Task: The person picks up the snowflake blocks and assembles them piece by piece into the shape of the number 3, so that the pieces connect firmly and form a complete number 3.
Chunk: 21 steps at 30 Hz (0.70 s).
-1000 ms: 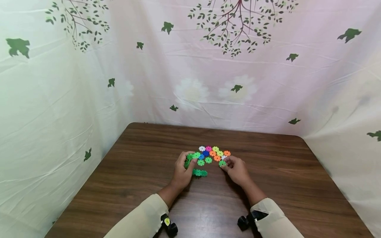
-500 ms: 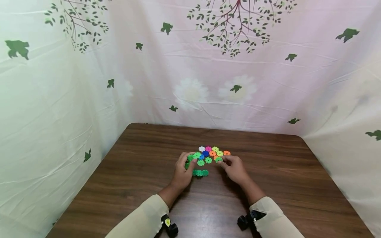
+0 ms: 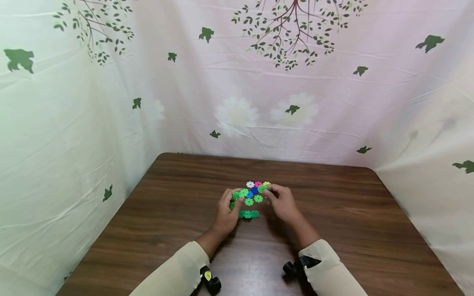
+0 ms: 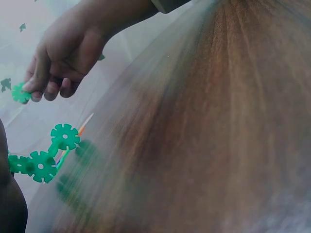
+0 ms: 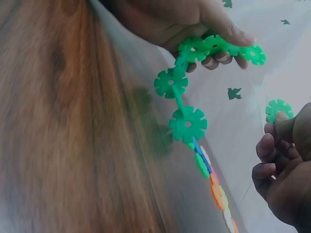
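Observation:
My left hand [image 3: 227, 213] grips a chain of green notched snap discs [image 5: 188, 124], linked edge to edge. The chain curves out of the fingers, and its lower end hangs just over the table. To the right, my right hand [image 3: 285, 203] pinches a single green snap disc [image 5: 278, 110] between thumb and fingertips. That disc is raised beside the chain's upper end, apart from it. Beyond the hands lie loose discs: white [image 3: 250, 184], pink [image 3: 258, 184], blue [image 3: 254, 190] and green [image 3: 249, 202]. The right hand hides others in the head view; orange ones [image 5: 215, 189] show in the right wrist view.
The brown wood-grain table [image 3: 177, 230] extends around both hands. A pale printed cloth [image 3: 237, 82] hangs behind it and along the sides. Black wrist cameras are strapped at both cuffs, the left one [image 3: 212, 283] close above the table.
The right hand has moved left and slightly up with the green disc, toward the chain's upper end, and now covers the orange discs. The left hand has stayed nearly still.

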{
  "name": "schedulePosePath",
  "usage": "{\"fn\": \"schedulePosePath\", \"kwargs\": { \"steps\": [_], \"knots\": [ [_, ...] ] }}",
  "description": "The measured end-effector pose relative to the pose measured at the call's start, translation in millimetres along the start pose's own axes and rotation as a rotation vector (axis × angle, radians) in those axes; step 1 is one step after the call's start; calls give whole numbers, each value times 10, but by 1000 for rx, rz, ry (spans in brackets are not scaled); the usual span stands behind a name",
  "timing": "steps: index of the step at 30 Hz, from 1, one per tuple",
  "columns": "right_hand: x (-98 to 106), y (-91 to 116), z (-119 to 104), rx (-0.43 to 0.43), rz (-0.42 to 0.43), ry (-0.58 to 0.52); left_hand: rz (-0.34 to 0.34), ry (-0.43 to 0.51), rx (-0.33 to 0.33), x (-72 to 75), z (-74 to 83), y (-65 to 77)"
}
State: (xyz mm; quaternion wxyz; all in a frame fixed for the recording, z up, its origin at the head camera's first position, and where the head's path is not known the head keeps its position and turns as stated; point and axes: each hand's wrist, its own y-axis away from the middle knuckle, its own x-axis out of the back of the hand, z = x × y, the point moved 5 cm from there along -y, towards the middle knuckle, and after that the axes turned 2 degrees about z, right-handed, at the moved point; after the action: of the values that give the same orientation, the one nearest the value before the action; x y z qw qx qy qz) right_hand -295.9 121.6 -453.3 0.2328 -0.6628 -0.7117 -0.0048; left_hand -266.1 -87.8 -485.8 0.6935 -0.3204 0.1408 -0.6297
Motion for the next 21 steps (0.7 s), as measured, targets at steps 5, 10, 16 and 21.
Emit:
{"fn": "schedulePosePath", "kwargs": {
  "steps": [5, 10, 16, 21],
  "knots": [
    [-36, 0, -5, -45, 17, -45, -7, -5, -17, 5, 8, -6],
    [-49, 23, -24, -34, 23, -65, -17, 5, -9, -6, 23, -4],
    [-102, 38, -85, 54, 40, -49, -17, 6, -12, -11, 29, -3],
    [-143, 68, -159, 126, 57, -45, -19, -2, -27, -31, 32, -8]
  ]
}}
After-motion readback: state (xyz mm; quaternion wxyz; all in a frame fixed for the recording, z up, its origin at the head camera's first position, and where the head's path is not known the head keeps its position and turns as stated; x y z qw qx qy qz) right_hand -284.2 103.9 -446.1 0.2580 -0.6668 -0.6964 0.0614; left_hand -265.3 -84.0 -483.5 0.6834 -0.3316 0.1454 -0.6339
